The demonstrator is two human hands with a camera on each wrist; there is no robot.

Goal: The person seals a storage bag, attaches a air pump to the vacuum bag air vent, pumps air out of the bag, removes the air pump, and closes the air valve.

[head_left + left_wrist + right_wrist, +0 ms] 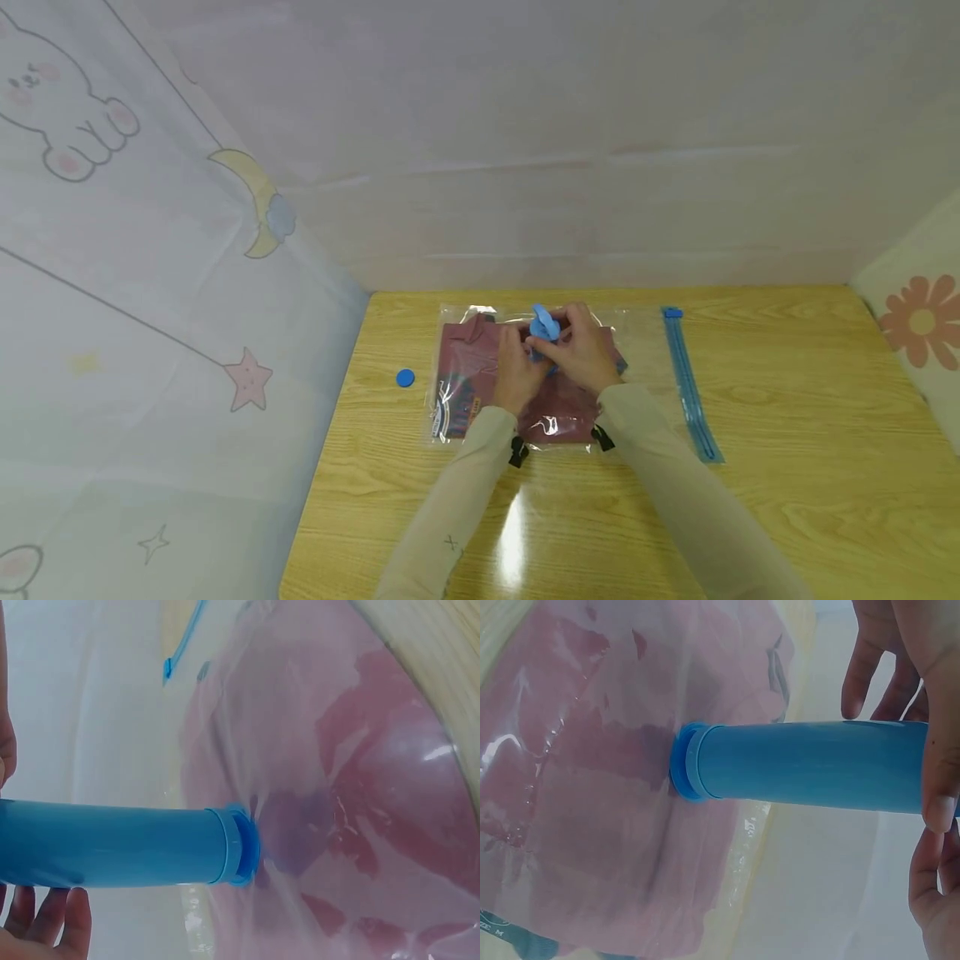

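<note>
A blue hand pump (545,327) stands upright on a clear plastic storage bag (637,350), its flanged foot against the blue valve (246,847) in the film. Folded maroon clothing (566,408) lies inside the bag. My left hand (517,371) holds the pump's barrel (112,844) from the left, fingertips along its side. From the right, my right hand (587,350) curls thumb and fingers round the barrel near the top. The looped pump handle shows above both hands in the head view.
On the wooden table (787,375), a round blue cap (405,377) lies left of the bag. A blue zip strip (690,383) with a slider (673,313) runs down the bag's right end. A pale wall sheet (487,167) hangs behind the table.
</note>
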